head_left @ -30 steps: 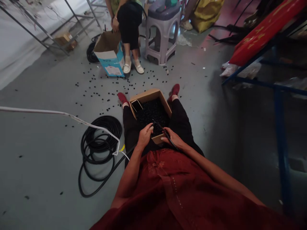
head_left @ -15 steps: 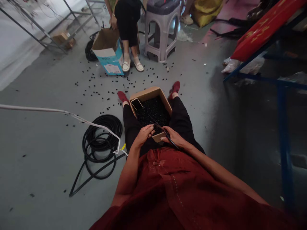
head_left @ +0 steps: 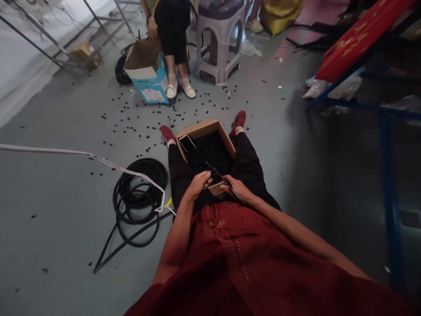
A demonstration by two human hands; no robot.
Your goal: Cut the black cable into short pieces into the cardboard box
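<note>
My left hand (head_left: 199,183) is closed in a pinch at the near edge of a cardboard box (head_left: 198,128) between my legs. What its fingertips hold is too dark and small to make out. Close on its right, my right hand (head_left: 238,188) is closed around a long, thin dark tool (head_left: 233,190). The tool slants from my lap up over the box, its slim tip by my left fingers; its exact kind is unclear. Many small black pieces (head_left: 210,149) fill the box. A phone (head_left: 187,143) leans in its far left corner.
On the floor at left lies a coil of black hose (head_left: 141,184), with a white cord (head_left: 75,152) crossing over it. Black bits are scattered ahead. Beyond sit a person (head_left: 173,30), a blue-and-white box (head_left: 149,83) and a plastic stool (head_left: 219,48). A blue frame (head_left: 388,175) stands right.
The long tool's slim tip shows more sharply and has shifted slightly above my left fingers. Both hands stay in nearly the same place. The seated person's hand has moved slightly at the blue-and-white box.
</note>
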